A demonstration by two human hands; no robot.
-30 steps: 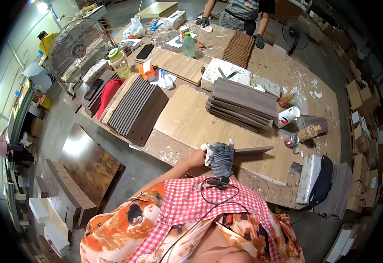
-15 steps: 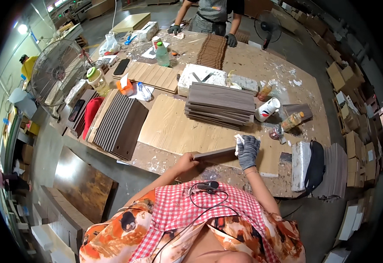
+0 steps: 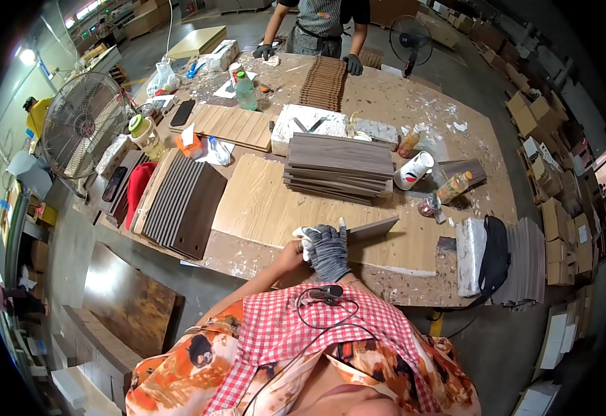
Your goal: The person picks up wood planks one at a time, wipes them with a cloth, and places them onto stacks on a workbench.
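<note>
My bare left hand [image 3: 290, 257] is closed around the near left end of a narrow grey-brown board [image 3: 375, 229], held tilted above the table's front edge. My right hand [image 3: 329, 253], in a grey knit glove, presses a white cloth [image 3: 306, 237] against the board close to my left hand. The glove covers the board's left part, and only its right end shows. Under it lies a light wood-grain panel [image 3: 254, 200]. Beyond the board stands a stack of grey-brown boards [image 3: 341, 159]; another row of boards [image 3: 185, 204] stands on edge to the left.
A white spray can [image 3: 414, 170], a bottle [image 3: 454, 187] and a small jar [image 3: 428, 205] stand right of the stack. A foam block with a black cloth [image 3: 495, 256] is at the right edge. A co-worker's gloved hands [image 3: 353, 64] rest across the table.
My gloved right hand has slid left along the board with the cloth, from its right end to beside my left hand. The board's right end has risen and is now uncovered.
</note>
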